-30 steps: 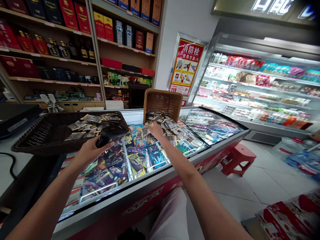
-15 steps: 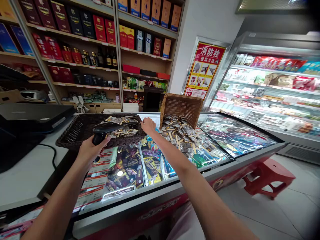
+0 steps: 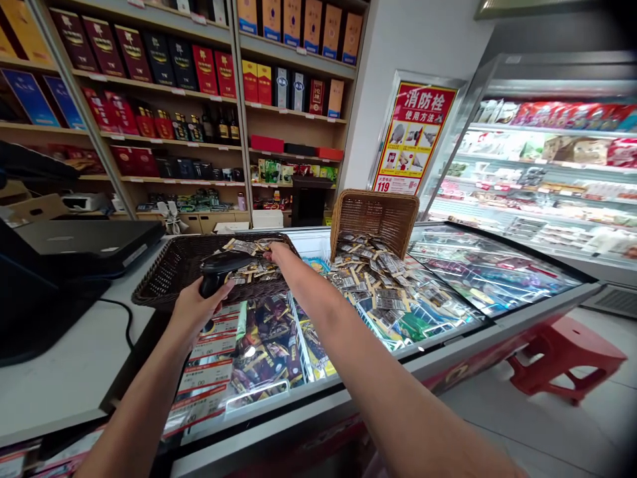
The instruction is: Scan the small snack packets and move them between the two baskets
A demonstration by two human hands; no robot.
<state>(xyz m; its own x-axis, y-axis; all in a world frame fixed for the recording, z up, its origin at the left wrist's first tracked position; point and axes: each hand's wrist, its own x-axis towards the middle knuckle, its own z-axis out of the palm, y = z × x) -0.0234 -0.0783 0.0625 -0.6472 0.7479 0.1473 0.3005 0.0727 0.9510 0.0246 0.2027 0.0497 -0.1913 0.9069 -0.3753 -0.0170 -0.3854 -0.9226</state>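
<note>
My left hand [image 3: 199, 307] is wrapped round the handle of a black handheld barcode scanner [image 3: 226, 261]. The scanner's head lies over a dark brown wicker basket [image 3: 154, 265], pointing right. Small clear-and-brown packets [image 3: 256, 271] fill the basket's right part. At those packets, inside the basket's right end, my right hand [image 3: 279, 255] has its fingers curled together; what they hold, if anything, is hidden. To the right, a tan wicker basket [image 3: 375, 216] rests tipped on its side, with a heap of similar packets [image 3: 383, 272] spilling from its mouth.
Both baskets stand on a glass-topped chest freezer [image 3: 259, 418] with wrapped goods inside. A white counter [image 3: 64, 372] with a dark machine and a black cable [image 3: 130, 325] is at left. A red stool [image 3: 572, 352] stands on the right. Boxed goods fill the shelves [image 3: 164, 86] behind.
My right hand has moved left, from the dark basket's right rim onto the packets inside. The left hand still holds the scanner. The whole view has shifted slightly.
</note>
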